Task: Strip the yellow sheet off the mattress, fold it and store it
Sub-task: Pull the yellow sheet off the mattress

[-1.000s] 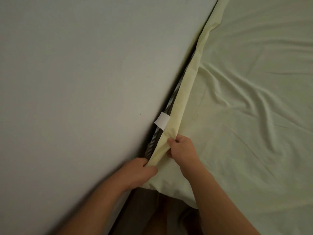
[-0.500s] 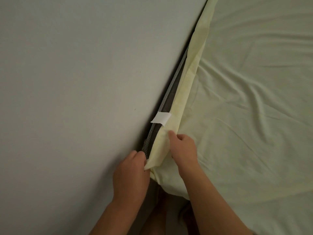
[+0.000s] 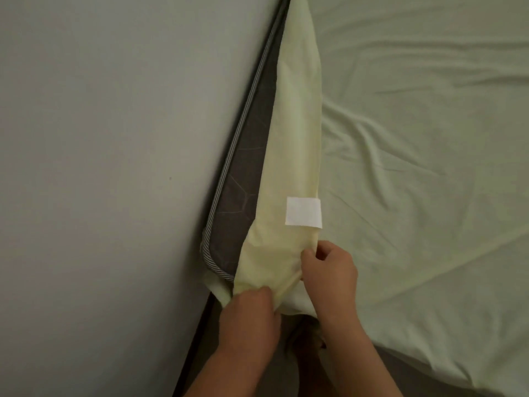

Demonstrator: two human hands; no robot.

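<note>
Head view, looking down at a bed corner beside a pale wall (image 3: pixel 100 167). Item: yellow sheet (image 3: pixel 429 224), fitted, wrinkled, covering most of the mattress (image 3: pixel 243 196) to the right. Near corner: hem peeled up and turned back as a long flap, underside out, a white label (image 3: pixel 303 211) showing on it. Dark grey mattress top with striped piping exposed between flap and wall, rounded corner bare. Left hand (image 3: pixel 250 316): grip closed, fingers bunching the sheet's corner fabric at the mattress corner. Right hand (image 3: pixel 329 273): grip closed, thumb and fingers pinching the folded-back hem just below the label. Progress, judged: stripping begun only; one corner appears freed, the wall-side edge partly lifted, the rest of the sheet seemingly seated on the mattress. Other corners out of view, state unknown. Outstanding: release the remaining edges, pull the sheet clear, fold, store. Storage place not visible.
</note>
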